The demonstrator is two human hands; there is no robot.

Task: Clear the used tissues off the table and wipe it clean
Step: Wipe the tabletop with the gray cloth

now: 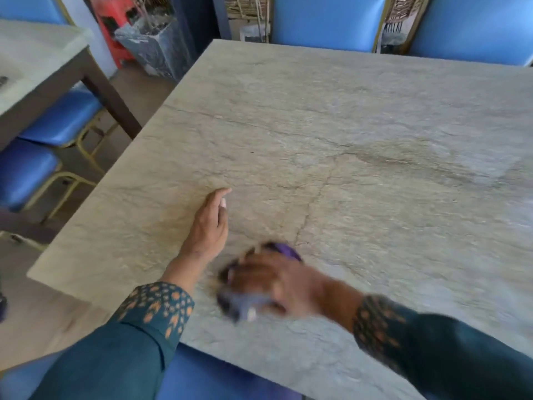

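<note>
The left hand (209, 226) is lying on the bench (360, 134) near its front left part, edge down, with the fingers (222, 197) straight and pressed together and pointing away from the person. A small pale thing is showing at the inner side of these fingers, but it is too small to tell what it is, or whether the hand is holding it.

The right hand (268, 281) is just beside the left wrist, a little nearer to the person, and it is strongly blurred. It is lying on top of a purple cloth (284, 251), palm down, pressing it against the bench. One part of the cloth is showing beyond the hand on the far side, and a greyish-purple part is showing under the hand on the near side. Because of the blur I cannot tell if the fingers of this hand are spread or curled around the cloth.

Both arms are wearing dark teal sleeves (150, 313) with an orange pattern at the cuffs.

The bench top is looking like grey-green stone with thin cracks. Blue chairs (326, 21) are standing at the far side, one blue seat is showing at the near edge, and more are standing at the left beside a second table (34, 62).
</note>
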